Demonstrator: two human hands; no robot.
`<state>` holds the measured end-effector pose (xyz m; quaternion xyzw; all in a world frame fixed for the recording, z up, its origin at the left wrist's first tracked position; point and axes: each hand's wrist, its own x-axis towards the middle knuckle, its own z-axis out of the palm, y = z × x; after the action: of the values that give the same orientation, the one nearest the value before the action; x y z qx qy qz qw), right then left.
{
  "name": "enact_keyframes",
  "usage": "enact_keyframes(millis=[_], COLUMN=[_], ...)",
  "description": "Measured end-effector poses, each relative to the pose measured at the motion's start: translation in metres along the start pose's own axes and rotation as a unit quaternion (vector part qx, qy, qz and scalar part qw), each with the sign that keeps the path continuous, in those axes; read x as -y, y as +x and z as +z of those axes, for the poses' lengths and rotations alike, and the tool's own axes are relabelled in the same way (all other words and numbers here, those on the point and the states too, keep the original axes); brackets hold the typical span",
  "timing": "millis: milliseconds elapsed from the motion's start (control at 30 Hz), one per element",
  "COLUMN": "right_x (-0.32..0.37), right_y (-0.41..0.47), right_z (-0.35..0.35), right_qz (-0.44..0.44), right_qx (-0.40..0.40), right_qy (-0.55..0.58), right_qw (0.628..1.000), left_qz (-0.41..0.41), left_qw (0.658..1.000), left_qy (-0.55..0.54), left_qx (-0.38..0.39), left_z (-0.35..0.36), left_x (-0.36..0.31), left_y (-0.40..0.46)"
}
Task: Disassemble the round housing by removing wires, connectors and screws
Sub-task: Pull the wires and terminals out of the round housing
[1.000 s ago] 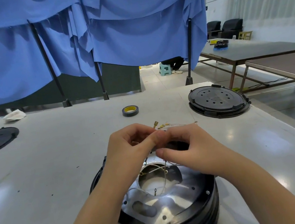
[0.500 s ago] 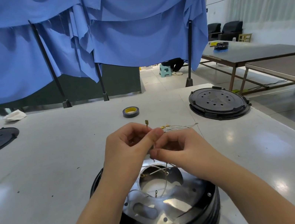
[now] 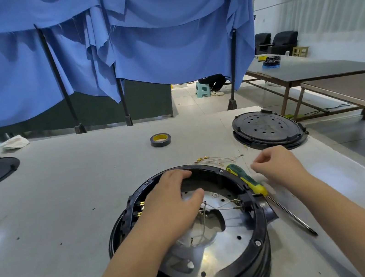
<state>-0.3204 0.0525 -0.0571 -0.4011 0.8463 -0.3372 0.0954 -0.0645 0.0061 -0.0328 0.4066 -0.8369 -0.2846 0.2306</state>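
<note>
- On the pale table [image 3: 67,206], right in front of the person, sat the round housing [image 3: 258,234], a black ring with a shiny metal plate inside.
- The left hand [image 3: 174,197] lay over the far left part of the housing. Its fingers curled over the far rim and its thumb reached in over the metal plate, so it held the rim.
- Thin wires [image 3: 222,206] still ran inside the housing, just beside the left thumb, to a small connector by the right wall.
- The right hand [image 3: 275,166] was above the table, just past the right side of the housing and not touching it. Its fingers were curled in with the tips pinched together. I could not tell if it held anything.
- A screwdriver [image 3: 249,182] with a green and yellow handle lay against the right rim, between the housing and the right hand.
- A small bunch of loose wires with gold ends [image 3: 216,159] lay on the table just behind the housing.
- Farther back were a roll of black tape [image 3: 160,139] and a round black cover [image 3: 269,128].
</note>
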Motion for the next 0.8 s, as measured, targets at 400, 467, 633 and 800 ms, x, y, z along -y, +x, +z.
enact_keyframes(millis=[400,467,633,800], right_x=[-0.009,-0.006,0.022,0.039], right_y=[0.022,0.015,-0.021,-0.053], right_z=[0.015,0.014,0.003,0.010], right_qz=[-0.009,-0.026,-0.107,-0.144], right_qx=[0.007,-0.013,0.009,0.073], right_qy=[-0.090,-0.048,0.165,0.173], right_qw=[0.996,0.998,0.980,0.971], left_qz=[0.053,0.056,0.049,0.039], left_qw=[0.998,0.997,0.997,0.997], left_qy=[-0.014,-0.008,0.003,0.007], left_qx=[0.041,0.048,0.056,0.072], left_z=[0.006,0.007,0.007,0.006], left_x=[0.003,0.003,0.005,0.003], left_y=[-0.002,-0.002,0.000,-0.001])
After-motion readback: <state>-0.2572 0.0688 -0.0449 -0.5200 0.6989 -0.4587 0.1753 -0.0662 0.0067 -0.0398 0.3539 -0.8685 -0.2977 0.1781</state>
